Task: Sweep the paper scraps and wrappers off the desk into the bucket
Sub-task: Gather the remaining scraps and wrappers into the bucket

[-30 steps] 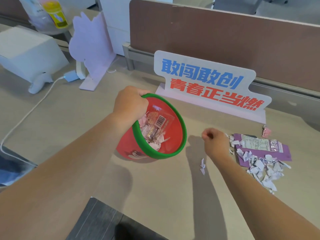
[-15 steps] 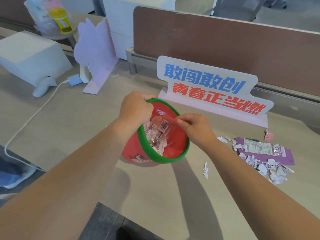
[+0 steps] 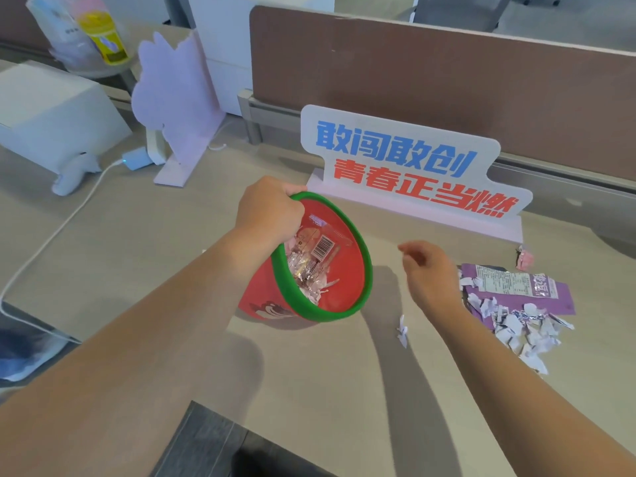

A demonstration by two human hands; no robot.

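Our left hand (image 3: 268,211) grips the tilted bucket (image 3: 320,266) by its rim, while our right hand (image 3: 430,273), loosely open and empty, hovers between it and the paper scraps (image 3: 516,325) lying just right, nearer that hand.

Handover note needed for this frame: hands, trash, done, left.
Left hand: shut on the bucket rim, bucket tilted toward the right side.
Right hand: loosely open, holding nothing, between bucket and scrap pile.
Done: a barcoded clear wrapper and some scraps are in the bucket.
Left: scrap pile lying partly on the purple wrapper, one stray scrap nearer the bucket, a pink wrapper by the sign base. All are on the desk.
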